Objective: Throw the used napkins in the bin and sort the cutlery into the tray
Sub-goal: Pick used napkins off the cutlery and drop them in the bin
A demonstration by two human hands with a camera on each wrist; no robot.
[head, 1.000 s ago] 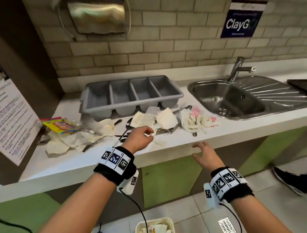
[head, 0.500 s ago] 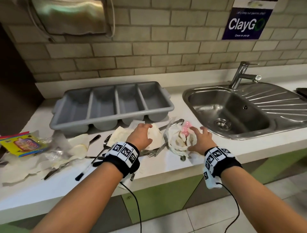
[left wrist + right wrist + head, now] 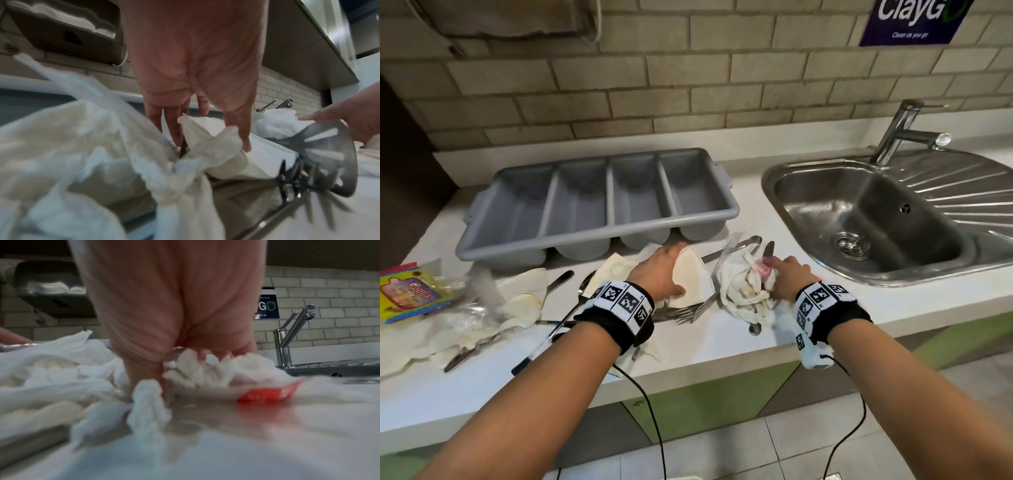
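Step in hand: the napkins are being gathered; no cutlery is sorted yet, as I judge, because all four compartments of the grey tray (image 3: pixel 599 202) look empty.
Left hand: the left hand (image 3: pixel 657 272) lies on a folded cream napkin (image 3: pixel 693 279) just in front of the tray; the fingers reach down to the paper, the thumb touches it, but a full closing around it I cannot confirm.
Right hand: the right hand (image 3: pixel 787 277) is sunk into a crumpled white napkin bunch (image 3: pixel 739 291) with a pink scrap, near the front edge of the counter (image 3: pixel 722 346), beside the sink (image 3: pixel 866 212); fingers curl into the paper and seem to pinch it.
Cutlery: forks (image 3: pixel 688 310) lie partly under both napkins; spoons and a knife (image 3: pixel 472 353) lie further to the left, among more napkins (image 3: pixel 520 305).
Bin: not seen in these views.
Next move calls for: lifting only the paper, so that the forks beneath are not dragged off the front edge, then carrying both bunches to the bin.
Risk: a fork hidden in the folds may go with the paper.
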